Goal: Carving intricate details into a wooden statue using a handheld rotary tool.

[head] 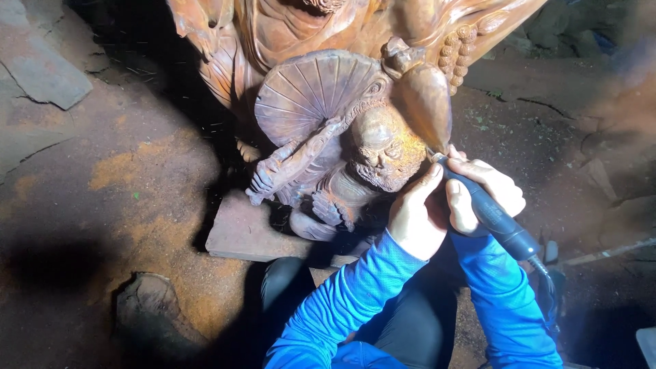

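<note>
A large reddish-brown wooden carving (342,116) of a figure with a round fan and a gourd stands on a flat wooden base (239,236). My right hand (482,195) grips a dark blue pen-shaped rotary tool (495,219), its tip pressed against the gourd's lower edge beside the carved bearded face. My left hand (417,215) rests against the carving under the face, its thumb touching the tool's front end. Both arms wear blue sleeves.
Orange sawdust covers the dark ground to the left (130,171). Flat stone slabs (48,75) lie at the upper left. The tool's cable (547,273) runs down to the lower right. My dark-trousered knees (287,287) sit below the base.
</note>
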